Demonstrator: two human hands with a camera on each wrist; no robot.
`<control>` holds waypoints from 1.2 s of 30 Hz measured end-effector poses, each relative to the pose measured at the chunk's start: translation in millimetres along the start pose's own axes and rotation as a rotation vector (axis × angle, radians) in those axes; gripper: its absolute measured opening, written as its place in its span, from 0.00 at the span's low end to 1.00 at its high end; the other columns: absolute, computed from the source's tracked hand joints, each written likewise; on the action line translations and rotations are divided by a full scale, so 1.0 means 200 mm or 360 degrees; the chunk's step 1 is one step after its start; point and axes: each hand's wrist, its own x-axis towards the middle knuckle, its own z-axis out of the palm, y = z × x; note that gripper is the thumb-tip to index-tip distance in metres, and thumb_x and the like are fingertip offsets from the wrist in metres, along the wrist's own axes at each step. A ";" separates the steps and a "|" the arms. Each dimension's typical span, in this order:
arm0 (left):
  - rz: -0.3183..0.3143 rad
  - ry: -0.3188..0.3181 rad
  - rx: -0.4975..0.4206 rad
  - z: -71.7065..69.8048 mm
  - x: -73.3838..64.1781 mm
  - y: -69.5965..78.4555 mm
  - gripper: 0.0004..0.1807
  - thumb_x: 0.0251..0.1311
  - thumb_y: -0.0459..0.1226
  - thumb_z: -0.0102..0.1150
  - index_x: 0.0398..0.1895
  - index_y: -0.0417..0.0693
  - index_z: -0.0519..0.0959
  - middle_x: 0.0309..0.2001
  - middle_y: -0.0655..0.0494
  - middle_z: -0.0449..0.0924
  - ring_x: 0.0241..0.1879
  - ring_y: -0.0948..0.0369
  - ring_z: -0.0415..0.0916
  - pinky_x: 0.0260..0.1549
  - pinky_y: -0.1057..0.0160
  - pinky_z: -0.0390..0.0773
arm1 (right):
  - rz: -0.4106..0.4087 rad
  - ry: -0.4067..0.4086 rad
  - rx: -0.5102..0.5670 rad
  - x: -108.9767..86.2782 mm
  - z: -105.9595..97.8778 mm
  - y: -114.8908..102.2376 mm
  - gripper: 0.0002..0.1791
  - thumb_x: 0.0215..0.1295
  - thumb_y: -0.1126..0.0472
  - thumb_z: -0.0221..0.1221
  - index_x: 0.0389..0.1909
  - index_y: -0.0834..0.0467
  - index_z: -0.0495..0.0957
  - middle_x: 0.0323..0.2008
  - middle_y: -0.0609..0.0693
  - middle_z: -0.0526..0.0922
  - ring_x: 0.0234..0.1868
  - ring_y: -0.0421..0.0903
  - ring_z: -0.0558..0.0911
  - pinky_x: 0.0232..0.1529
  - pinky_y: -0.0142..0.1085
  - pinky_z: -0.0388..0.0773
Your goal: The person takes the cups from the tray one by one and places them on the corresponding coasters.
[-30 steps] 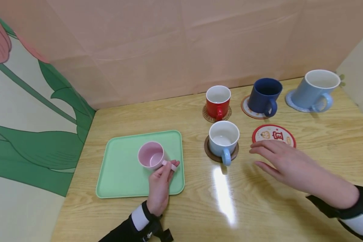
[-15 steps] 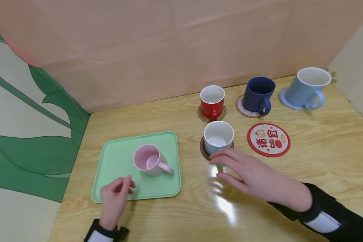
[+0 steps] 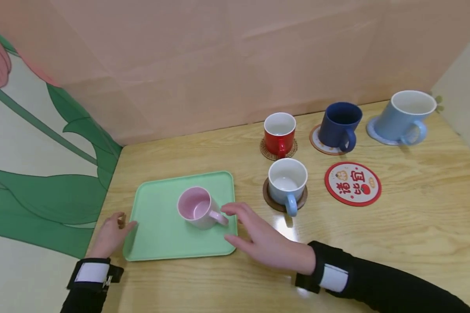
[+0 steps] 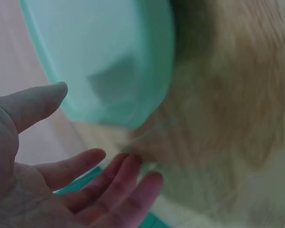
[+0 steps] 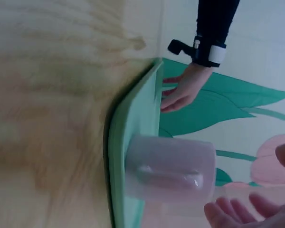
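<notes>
A pink mug [image 3: 197,208] stands upright on the green tray [image 3: 152,243], its handle pointing right. My left hand [image 3: 109,234] is at the tray's left edge with nothing in its grasp; in the left wrist view its thumb [image 4: 42,102] and loosely bent fingers spread apart beside the tray corner. My right hand [image 3: 262,239] hovers over the tray's right edge, its fingers spread and holding nothing. Its fingertips come right up to the pink mug's handle in the head view. The right wrist view shows the mug's side [image 5: 171,166] with the left hand beyond it.
Right of the tray a light blue mug [image 3: 287,178] sits on a brown coaster. Behind are a red mug [image 3: 280,134], a dark blue mug [image 3: 340,126] and a larger light blue mug [image 3: 405,115], each on a coaster. A red-rimmed round coaster [image 3: 352,184] lies bare.
My left hand has let go of the pink mug's handle and moved left to the tray's left edge. My right hand has swung left from the red-rimmed coaster, past the light blue mug, to the tray.
</notes>
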 end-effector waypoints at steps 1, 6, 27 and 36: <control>-0.0009 -0.0010 -0.0019 0.00 0.01 0.00 0.35 0.70 0.45 0.51 0.65 0.22 0.57 0.51 0.25 0.67 0.48 0.37 0.71 0.41 0.44 0.74 | 0.0059 0.0022 0.0070 0.02 0.02 0.01 0.26 0.69 0.61 0.59 0.64 0.61 0.62 0.59 0.54 0.69 0.61 0.51 0.70 0.59 0.48 0.70; -0.0011 -0.0023 -0.0052 0.02 0.04 0.00 0.27 0.69 0.40 0.53 0.60 0.25 0.63 0.43 0.32 0.73 0.39 0.45 0.73 0.33 0.51 0.75 | 0.0359 0.0163 0.0335 0.10 0.10 0.05 0.26 0.70 0.61 0.57 0.64 0.64 0.62 0.60 0.61 0.67 0.63 0.58 0.68 0.61 0.52 0.65; 0.0020 -0.0110 0.0042 0.00 0.09 0.04 0.08 0.69 0.29 0.47 0.44 0.32 0.62 0.37 0.35 0.71 0.34 0.46 0.71 0.30 0.53 0.72 | 0.0595 0.0173 0.0504 0.23 0.24 0.17 0.20 0.73 0.53 0.53 0.28 0.66 0.75 0.24 0.59 0.77 0.30 0.47 0.74 0.34 0.35 0.69; -0.0026 -0.0114 0.0025 0.00 0.08 0.05 0.09 0.70 0.29 0.46 0.47 0.32 0.62 0.37 0.37 0.69 0.34 0.47 0.69 0.29 0.55 0.72 | 0.0501 0.0111 0.0583 0.23 0.25 0.19 0.21 0.75 0.57 0.50 0.24 0.64 0.77 0.18 0.46 0.70 0.22 0.40 0.68 0.27 0.30 0.65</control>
